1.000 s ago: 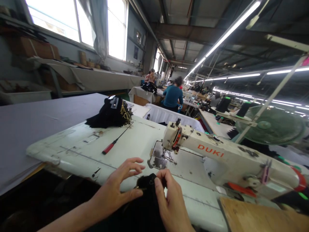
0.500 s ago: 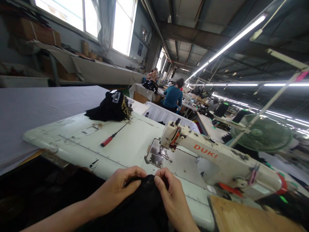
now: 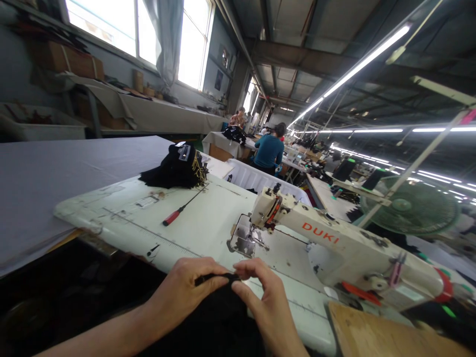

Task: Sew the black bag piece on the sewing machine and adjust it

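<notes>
— Both hands on the black fabric (image 3: 219,317), near edge of the table (image 3: 208,223)?
— Yes. Left hand (image 3: 182,292) & right hand (image 3: 266,302) meet at its top edge; fingers of each pinched narrow on the cloth.
— Sewing machine (image 3: 334,243)?
— Just beyond, to the right; needle end sits far of the hands, apart from the fabric.
— Other stuff?
— Red-handled screwdriver (image 3: 178,211) far left on the table, dark bundle (image 3: 176,168) behind it. Person in a teal top (image 3: 269,151) sits far back.
</notes>
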A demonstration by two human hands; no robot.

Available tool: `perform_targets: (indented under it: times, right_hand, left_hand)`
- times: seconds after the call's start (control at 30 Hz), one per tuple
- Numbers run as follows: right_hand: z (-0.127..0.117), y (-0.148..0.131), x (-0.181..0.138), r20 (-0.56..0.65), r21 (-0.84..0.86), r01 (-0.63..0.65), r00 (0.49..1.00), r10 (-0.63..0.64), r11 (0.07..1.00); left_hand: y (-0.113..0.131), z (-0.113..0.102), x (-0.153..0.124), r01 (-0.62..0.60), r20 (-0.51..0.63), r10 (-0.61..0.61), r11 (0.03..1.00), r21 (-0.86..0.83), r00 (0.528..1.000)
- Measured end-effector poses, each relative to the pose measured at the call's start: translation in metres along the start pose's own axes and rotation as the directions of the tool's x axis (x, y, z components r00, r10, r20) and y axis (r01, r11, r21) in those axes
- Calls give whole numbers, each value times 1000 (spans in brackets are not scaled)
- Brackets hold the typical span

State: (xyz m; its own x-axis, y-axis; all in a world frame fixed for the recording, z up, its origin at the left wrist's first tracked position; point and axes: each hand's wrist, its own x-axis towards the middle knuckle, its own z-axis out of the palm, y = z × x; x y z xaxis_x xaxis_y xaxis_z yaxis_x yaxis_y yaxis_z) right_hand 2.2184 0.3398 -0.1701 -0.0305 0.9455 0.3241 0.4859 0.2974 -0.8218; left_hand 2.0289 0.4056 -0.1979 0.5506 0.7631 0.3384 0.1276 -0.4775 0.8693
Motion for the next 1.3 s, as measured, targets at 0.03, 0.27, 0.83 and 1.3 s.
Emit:
perform_targets:
  times: [0.03,0.27,0.83,1.3]
  right_hand:
    - [0,-1,1,-5,-20,47,999,-47,999]
    - [-14,3,34,-6,-288,330,938,-346,899]
    - [-22,164,76,530,-676,684,710,-464,274]
    - [-37,167,71,246,-865,329,936,-250,379]
  left_hand:
    - [-1,-1,1,-16,21,15,1000,27,1000]
    - [7,-35,45,-504,197,467,744,439,862]
    - [-120,30,112,-750,557,530,273,602,639]
    - [-164,33,165,-596,440,408,623,507,800]
